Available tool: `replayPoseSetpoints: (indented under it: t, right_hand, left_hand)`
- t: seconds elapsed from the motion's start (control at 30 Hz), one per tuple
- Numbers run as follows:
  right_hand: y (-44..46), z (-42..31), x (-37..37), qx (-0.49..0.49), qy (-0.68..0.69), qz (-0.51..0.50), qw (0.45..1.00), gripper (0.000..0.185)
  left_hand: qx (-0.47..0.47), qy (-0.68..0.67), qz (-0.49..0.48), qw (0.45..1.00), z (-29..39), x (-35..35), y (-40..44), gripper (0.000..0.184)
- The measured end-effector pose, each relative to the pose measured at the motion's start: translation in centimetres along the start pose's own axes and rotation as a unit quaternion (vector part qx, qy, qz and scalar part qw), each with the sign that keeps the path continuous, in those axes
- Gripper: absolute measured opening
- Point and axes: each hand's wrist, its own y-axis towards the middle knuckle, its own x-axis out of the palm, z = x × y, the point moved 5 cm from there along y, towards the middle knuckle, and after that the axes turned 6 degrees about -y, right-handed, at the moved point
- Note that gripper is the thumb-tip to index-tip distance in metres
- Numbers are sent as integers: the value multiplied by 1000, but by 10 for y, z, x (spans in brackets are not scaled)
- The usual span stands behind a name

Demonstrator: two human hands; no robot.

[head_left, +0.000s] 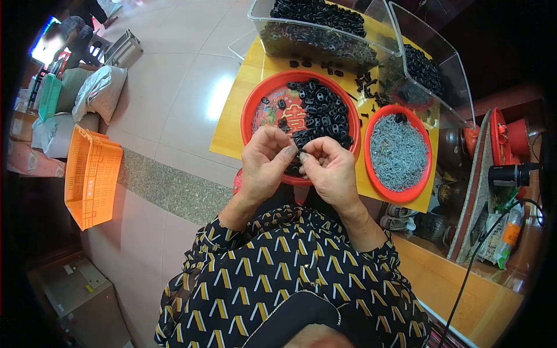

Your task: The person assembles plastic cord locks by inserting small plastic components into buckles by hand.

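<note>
My left hand [268, 156] and my right hand [329, 168] meet over the near rim of a large red tray [248, 111]. Thumb and forefinger of each hand are pinched close together on a small black plastic part [299, 152], mostly hidden by the fingertips. Many black plastic pieces with oval holes [328, 113] are heaped on the right side of the tray, and a few lie on its printed bottom at left. To the right stands a smaller red basin [368, 159] full of small silvery metal pieces [399, 152].
Clear plastic bins [319, 43] with more black parts stand at the back of the yellow table [232, 130]. Loose black bits [365, 84] lie between bins and basins. An orange crate [93, 177] and white sacks [101, 93] are on the left. A black cable [473, 261] hangs at right.
</note>
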Motion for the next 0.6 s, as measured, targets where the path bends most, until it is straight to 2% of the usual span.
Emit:
replayPoseSetpoints:
  t: [0.1, 0.23, 0.33, 0.53, 0.6]
  right_hand:
    - [-2, -1, 0, 6, 5, -6, 1000, 4]
    - [-4, -1, -1, 22, 15, -13, 1000, 4]
    - [-5, 0, -4, 13, 19, -8, 1000, 3]
    - [-2, 16, -7, 26, 28, -3, 999, 4]
    - [-2, 19, -12, 28, 38, 14, 999, 5]
  left_hand:
    - [36, 73, -28, 996, 5, 3, -2, 15]
    - [25, 74, -35, 996, 6, 6, -1, 15]
    - [-11, 48, -50, 998, 0, 7, -1, 13]
    - [-37, 105, -33, 993, -13, 5, -3, 12]
    - [-74, 58, -15, 995, -18, 3, -1, 12]
